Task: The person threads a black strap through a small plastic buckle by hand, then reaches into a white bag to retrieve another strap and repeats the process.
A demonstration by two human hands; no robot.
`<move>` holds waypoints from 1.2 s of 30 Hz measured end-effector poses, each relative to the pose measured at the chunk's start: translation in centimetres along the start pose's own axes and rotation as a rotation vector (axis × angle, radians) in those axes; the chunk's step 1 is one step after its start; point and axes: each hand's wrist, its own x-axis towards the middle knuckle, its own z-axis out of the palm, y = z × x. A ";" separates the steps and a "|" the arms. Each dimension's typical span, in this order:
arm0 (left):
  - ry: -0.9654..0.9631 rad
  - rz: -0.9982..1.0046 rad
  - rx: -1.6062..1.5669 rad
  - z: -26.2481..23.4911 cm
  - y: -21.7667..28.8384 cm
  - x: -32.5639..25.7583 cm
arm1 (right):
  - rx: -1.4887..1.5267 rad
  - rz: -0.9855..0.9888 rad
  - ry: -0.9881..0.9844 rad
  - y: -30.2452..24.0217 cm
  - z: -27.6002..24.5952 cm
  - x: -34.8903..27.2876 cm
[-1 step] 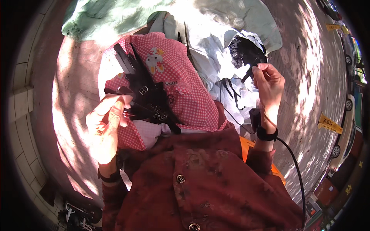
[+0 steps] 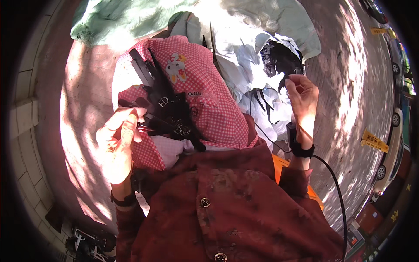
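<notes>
A bundle of black straps with metal buckles (image 2: 168,107) lies across the pink-checked apron (image 2: 209,87) on my lap. At its left edge, my left hand (image 2: 118,139) is pinched closed against the straps; strong sunlight washes out the fingers, and what they hold cannot be made out. Further right, my right hand (image 2: 302,97) has thumb and forefinger together on the end of a black strap (image 2: 281,83). That strap hangs at the mouth of a white bag (image 2: 248,65), where a heap of black pieces (image 2: 279,56) shows. More thin black strips (image 2: 264,102) lie on the white plastic below.
A pale green cloth (image 2: 131,22) is spread on the paving ahead. From my right wrist a black cable (image 2: 334,174) runs down. Something orange (image 2: 279,168) shows beside my right hip. Parked cars (image 2: 390,153) and yellow signs (image 2: 374,140) stand far right.
My right hand has shifted slightly left, and the strap end at its fingertips shows less. My left hand stays nearly where it was.
</notes>
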 end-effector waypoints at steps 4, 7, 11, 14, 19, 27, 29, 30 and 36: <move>0.076 0.028 -0.072 -1.0 -1.8 -0.1 | -0.051 0.008 -0.051 -0.1 1.2 -1.7; 0.099 0.010 -0.136 -0.5 -2.3 -0.1 | 0.454 0.045 -0.392 -6.1 4.2 -3.5; 0.119 -0.020 -0.075 -0.5 -2.4 -1.1 | 0.343 -0.516 -0.743 -12.2 9.2 -4.5; 0.144 -0.044 -0.053 -0.5 -2.2 -1.4 | 0.264 -0.566 -0.702 -13.7 12.7 -5.2; 0.143 -0.042 -0.059 -0.7 -2.3 -1.5 | 0.148 -0.702 -0.506 -14.1 16.7 -5.7; 0.076 0.012 -0.206 -1.2 -1.0 -1.5 | 0.468 -0.633 -0.529 -17.3 13.4 -5.4; 0.060 -0.142 -0.338 -0.5 0.9 -1.6 | 0.541 -0.678 -0.579 -17.6 12.7 -5.7; 0.064 -0.065 -0.312 0.2 1.1 -1.2 | 0.602 -0.621 -0.666 -17.6 12.5 -5.7; -0.201 -0.095 -0.214 0.5 2.7 -1.5 | 0.981 -0.176 -0.844 -16.8 12.9 -6.2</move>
